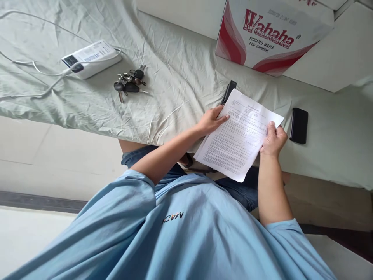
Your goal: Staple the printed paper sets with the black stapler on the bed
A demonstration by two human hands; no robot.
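Printed sheets of paper [239, 140] are held out in front of me, tilted over the table's front edge and my lap. My left hand [214, 119] grips their left edge, thumb on top and fingers underneath. On the right edge, my right hand [273, 140] pinches the sheets with its thumb on the printed face. More than one sheet shows at the lower left edge. Just beyond my left hand lies a long black object [229, 92], partly covered by the paper; its kind is unclear. A black phone [298, 125] rests to the right of my right hand.
A pale wrinkled cloth [180, 77] covers the table. A Wahaha water carton [271, 35] stands at the back among white boxes. Further left are a bunch of keys [130, 83] and a white box-shaped device [91, 58] with white cables [40, 95].
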